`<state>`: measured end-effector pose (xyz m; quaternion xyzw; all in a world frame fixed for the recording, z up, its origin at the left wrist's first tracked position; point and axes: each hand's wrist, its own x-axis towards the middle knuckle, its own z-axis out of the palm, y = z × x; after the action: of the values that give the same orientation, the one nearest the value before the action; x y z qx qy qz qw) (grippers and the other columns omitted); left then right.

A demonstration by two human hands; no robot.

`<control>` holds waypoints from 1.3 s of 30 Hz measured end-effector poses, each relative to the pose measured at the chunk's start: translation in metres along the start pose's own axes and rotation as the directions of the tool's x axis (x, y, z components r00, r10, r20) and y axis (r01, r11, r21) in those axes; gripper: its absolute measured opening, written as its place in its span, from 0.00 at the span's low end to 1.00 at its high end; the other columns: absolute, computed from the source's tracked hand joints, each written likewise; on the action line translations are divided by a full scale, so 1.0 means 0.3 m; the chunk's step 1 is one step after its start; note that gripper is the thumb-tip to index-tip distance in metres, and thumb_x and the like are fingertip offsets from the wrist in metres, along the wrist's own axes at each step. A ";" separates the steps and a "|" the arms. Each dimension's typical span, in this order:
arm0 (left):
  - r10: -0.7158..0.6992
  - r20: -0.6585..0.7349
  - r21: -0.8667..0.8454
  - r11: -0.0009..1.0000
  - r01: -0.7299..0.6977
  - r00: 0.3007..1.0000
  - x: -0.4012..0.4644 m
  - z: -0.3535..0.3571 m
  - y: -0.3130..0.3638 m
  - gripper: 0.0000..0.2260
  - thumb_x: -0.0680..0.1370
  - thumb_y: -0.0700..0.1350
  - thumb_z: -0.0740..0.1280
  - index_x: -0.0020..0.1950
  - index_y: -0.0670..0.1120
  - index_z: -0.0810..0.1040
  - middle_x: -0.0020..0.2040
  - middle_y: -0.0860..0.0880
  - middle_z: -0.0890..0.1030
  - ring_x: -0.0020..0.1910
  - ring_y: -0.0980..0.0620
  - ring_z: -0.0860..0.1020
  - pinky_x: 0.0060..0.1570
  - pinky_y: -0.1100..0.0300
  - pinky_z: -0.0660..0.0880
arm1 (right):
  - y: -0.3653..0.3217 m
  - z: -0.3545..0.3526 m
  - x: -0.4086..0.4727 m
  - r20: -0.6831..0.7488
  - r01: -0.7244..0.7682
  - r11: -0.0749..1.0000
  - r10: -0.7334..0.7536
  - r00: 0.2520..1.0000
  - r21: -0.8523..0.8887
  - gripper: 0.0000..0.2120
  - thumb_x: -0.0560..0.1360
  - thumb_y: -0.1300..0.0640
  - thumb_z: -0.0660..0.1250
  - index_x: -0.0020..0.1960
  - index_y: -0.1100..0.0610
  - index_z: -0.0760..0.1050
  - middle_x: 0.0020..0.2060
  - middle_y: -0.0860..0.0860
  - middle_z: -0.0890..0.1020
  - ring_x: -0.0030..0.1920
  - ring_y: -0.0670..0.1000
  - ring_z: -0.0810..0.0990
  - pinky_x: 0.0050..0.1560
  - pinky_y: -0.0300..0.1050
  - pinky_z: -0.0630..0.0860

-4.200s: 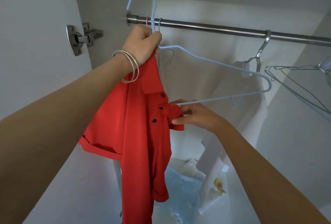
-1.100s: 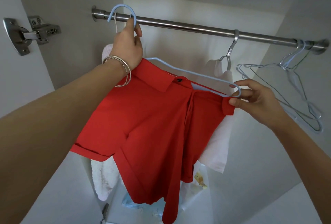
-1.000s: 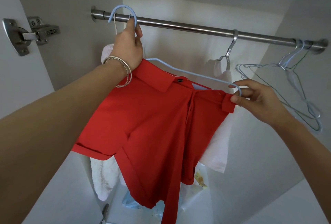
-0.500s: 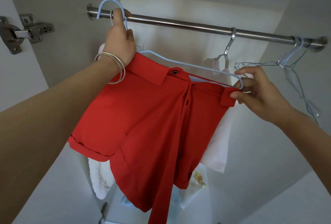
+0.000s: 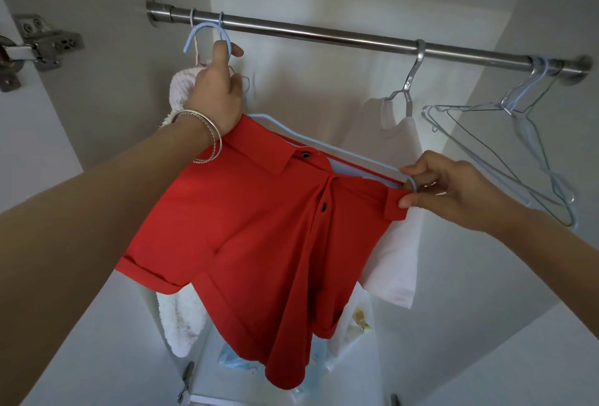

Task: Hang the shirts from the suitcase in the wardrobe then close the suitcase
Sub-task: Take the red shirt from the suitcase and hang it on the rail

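Inside white wardrobe (image 5: 97, 49), steel rail (image 5: 324, 34), red shirt (image 5: 259, 227) on blue hanger (image 5: 207, 32)

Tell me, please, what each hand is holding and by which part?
Left hand grips the pale blue wire hanger at its neck under the hook; right hand pinches the red short-sleeved shirt at its shoulder edge.

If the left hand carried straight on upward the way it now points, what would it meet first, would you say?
Probably the rail. The left hand holds the blue hanger by its neck, hook just below the rail and seemingly not yet over it, though depth is unclear.
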<state>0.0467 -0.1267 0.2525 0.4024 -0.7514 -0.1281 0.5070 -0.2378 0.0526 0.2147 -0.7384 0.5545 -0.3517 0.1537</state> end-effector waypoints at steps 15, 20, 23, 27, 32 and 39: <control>0.024 0.006 0.028 0.999 -0.025 1.000 -0.009 0.014 -0.041 0.15 0.77 0.34 0.53 0.64 0.38 0.64 0.29 0.51 0.66 0.28 0.54 0.68 0.34 0.56 0.68 | 0.007 -0.003 0.010 0.116 0.128 0.911 -0.089 0.989 -0.391 0.17 0.69 0.62 0.74 0.52 0.66 0.70 0.34 0.37 0.74 0.38 0.46 0.72 0.42 0.55 0.78; 0.021 0.017 0.027 0.999 -0.021 1.000 -0.021 0.014 -0.062 0.16 0.77 0.34 0.54 0.64 0.39 0.66 0.31 0.52 0.66 0.29 0.55 0.69 0.40 0.50 0.73 | -0.001 -0.013 0.007 0.151 0.158 0.908 -0.106 0.983 -0.387 0.16 0.70 0.56 0.73 0.52 0.61 0.71 0.34 0.42 0.79 0.34 0.54 0.70 0.35 0.51 0.75; 0.015 0.024 0.018 1.000 -0.015 1.000 -0.020 0.016 -0.064 0.15 0.77 0.34 0.54 0.64 0.38 0.66 0.32 0.53 0.66 0.30 0.57 0.68 0.39 0.54 0.70 | -0.022 -0.025 0.009 0.161 0.188 0.914 -0.137 0.977 -0.361 0.19 0.70 0.50 0.68 0.52 0.63 0.72 0.31 0.36 0.77 0.32 0.53 0.68 0.34 0.45 0.72; -0.002 0.001 0.000 1.000 0.002 1.000 -0.015 0.017 -0.073 0.15 0.76 0.33 0.55 0.62 0.38 0.68 0.32 0.53 0.66 0.30 0.59 0.68 0.32 0.60 0.65 | -0.013 -0.018 0.004 0.068 0.134 0.945 -0.119 0.991 -0.298 0.18 0.69 0.50 0.67 0.55 0.57 0.73 0.36 0.52 0.81 0.36 0.58 0.75 0.40 0.49 0.73; -0.029 -0.012 -0.095 0.995 0.027 1.000 0.005 0.007 -0.065 0.15 0.77 0.34 0.52 0.63 0.38 0.65 0.33 0.54 0.67 0.31 0.57 0.69 0.31 0.67 0.67 | -0.014 0.011 -0.011 -0.114 0.186 0.931 -0.232 0.966 -0.313 0.14 0.72 0.60 0.67 0.57 0.52 0.76 0.40 0.43 0.81 0.41 0.40 0.79 0.40 0.32 0.75; -0.025 -0.015 -0.083 0.996 0.024 1.000 0.009 -0.002 -0.023 0.14 0.78 0.35 0.53 0.63 0.39 0.65 0.33 0.54 0.66 0.31 0.60 0.69 0.33 0.70 0.66 | 0.006 0.053 -0.039 -0.342 0.142 0.960 -0.220 0.914 -0.241 0.08 0.74 0.66 0.64 0.49 0.56 0.78 0.41 0.39 0.79 0.39 0.33 0.80 0.40 0.31 0.78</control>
<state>0.0499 -0.1329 0.2505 0.3912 -0.7364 -0.1623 0.5276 -0.2297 0.0604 0.1984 -0.7206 0.5362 -0.4349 -0.0646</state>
